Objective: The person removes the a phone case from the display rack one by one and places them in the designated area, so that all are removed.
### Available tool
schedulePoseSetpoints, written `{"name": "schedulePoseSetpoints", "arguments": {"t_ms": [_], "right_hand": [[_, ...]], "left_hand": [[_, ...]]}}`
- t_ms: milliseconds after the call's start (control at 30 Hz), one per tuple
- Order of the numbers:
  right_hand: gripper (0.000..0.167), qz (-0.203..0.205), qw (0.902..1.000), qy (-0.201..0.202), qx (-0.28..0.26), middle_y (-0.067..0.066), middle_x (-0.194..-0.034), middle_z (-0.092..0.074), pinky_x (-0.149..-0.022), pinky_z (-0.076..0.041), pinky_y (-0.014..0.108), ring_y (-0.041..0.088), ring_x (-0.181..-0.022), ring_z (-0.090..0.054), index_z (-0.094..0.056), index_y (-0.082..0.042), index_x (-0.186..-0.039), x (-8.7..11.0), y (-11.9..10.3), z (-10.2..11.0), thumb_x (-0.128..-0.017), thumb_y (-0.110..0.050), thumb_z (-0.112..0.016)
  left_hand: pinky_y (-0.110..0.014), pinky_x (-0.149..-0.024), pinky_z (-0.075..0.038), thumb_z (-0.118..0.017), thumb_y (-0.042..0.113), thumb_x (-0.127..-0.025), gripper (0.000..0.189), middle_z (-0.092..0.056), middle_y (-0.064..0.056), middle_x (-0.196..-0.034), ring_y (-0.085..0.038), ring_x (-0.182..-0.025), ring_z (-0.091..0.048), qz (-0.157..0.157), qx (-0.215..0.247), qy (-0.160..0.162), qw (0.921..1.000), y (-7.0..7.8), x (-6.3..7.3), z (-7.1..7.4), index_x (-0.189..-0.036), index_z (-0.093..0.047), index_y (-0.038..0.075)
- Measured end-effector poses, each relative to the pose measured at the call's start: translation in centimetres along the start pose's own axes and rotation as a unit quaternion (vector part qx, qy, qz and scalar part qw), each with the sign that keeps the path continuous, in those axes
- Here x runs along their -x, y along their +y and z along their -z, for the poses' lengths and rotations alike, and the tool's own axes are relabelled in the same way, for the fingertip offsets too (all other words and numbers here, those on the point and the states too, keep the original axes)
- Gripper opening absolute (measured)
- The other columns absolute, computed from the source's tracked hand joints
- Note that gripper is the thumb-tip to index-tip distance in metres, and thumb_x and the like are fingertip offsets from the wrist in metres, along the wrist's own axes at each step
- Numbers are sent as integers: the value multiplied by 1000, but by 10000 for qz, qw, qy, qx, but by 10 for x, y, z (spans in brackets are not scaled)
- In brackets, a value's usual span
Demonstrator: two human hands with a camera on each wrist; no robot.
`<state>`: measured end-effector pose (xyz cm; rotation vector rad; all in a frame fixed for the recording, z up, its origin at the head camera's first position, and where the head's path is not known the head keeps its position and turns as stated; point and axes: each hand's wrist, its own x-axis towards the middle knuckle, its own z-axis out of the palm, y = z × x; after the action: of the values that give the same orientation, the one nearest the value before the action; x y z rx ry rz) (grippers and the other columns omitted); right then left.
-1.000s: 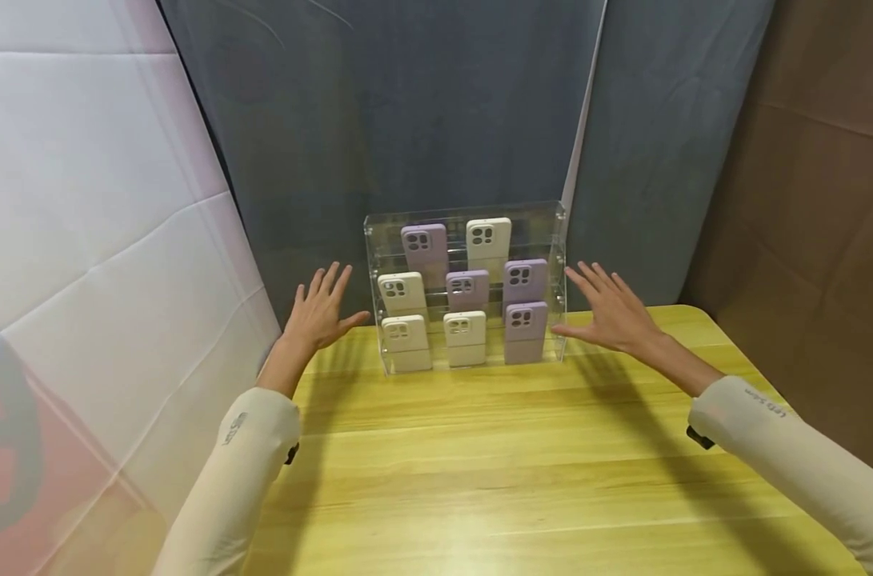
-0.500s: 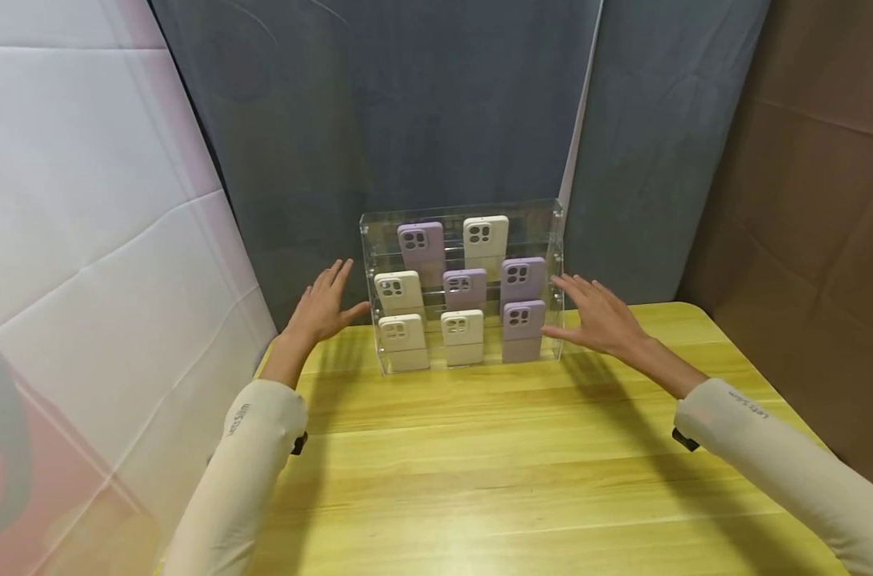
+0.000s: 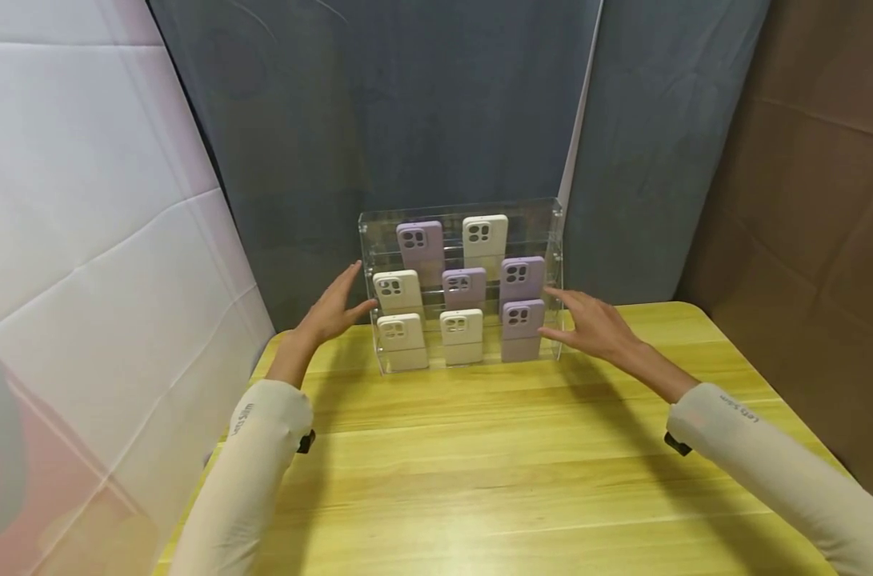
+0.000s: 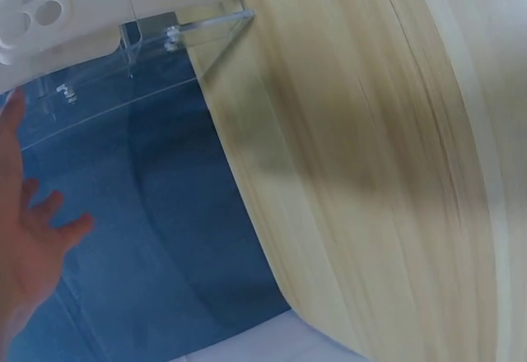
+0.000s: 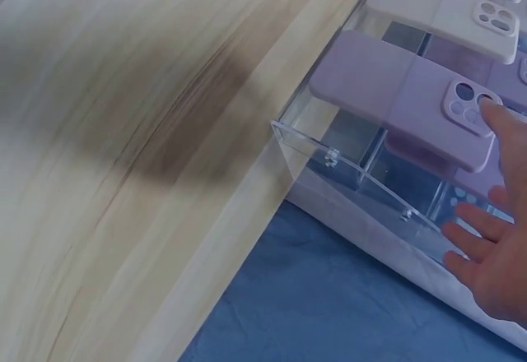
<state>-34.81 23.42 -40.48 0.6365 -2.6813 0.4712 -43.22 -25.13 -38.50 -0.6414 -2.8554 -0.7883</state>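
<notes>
A clear acrylic display rack [image 3: 531, 228] stands at the table's back edge, holding white and purple phone cases in tiers. My left hand [image 3: 328, 314] is at the rack's left side, thumb near a white phone case [image 3: 398, 293] in the middle tier; contact is unclear. Its fingers [image 4: 49, 207] are extended and hold nothing. Over at the right side is my right hand [image 3: 596, 324], fingers stretched and apart. Its thumb overlaps the camera cutout of the lowest purple phone case [image 5: 412, 99] in the right wrist view; I cannot tell whether they touch.
The wooden table [image 3: 465, 464] reaches from the rack toward me. Behind hangs a dark grey-blue curtain [image 3: 465, 104]. White fabric [image 3: 98, 200] borders the left, brown fabric [image 3: 825, 240] the right.
Both hands have moved inward toward the rack, the right one leftward and the left one slightly rightward. Their fingers have drawn a little closer together. The phone cases keep their places.
</notes>
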Motion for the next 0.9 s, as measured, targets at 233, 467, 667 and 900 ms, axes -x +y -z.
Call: {"name": "schedulePoseSetpoints", "arguments": {"t_ms": [233, 467, 667, 900], "right_hand": [[69, -56, 9987, -92, -495, 23, -143, -60, -87, -61, 57, 42, -121, -64, -52, -9, -152, 0, 0, -7, -94, -35, -80], [59, 225, 9968, 101, -762, 20, -140, -63, -93, -59, 57, 38, -121, -66, -55, -3, -148, -1, 3, -16, -97, -22, -77], [53, 265, 9937, 332, -1035, 20, -138, -65, -84, -62, 54, 37, -118, -68, -57, -2, -146, -4, 3, -21, -98, -16, -75], [49, 253, 9856, 481, -1602, 22, -134, -67, -83, -62, 57, 39, -113, -70, -58, 0, -144, -7, 5, -27, -98, -7, -73]], "left_hand": [[-62, -126, -19, -63, 29, -106, 86, -14, -22, -171, -46, -155, -18, -100, 420, 229, 9988, 0, -1, -10, -169, -6, 13], [-63, -117, -38, -63, 21, -107, 84, -39, -29, -159, -48, -144, -42, -40, 999, 367, 9943, 4, 1, -16, -169, -7, 19], [-60, -109, -48, -64, 19, -106, 88, -43, -34, -153, -46, -139, -49, 20, 1442, 350, 9889, 3, 2, -21, -169, -4, 27], [-53, -96, -58, -63, 17, -106, 85, -39, -36, -155, -48, -136, -52, 248, 2171, 324, 9753, 3, 3, -27, -167, -8, 37]]}}
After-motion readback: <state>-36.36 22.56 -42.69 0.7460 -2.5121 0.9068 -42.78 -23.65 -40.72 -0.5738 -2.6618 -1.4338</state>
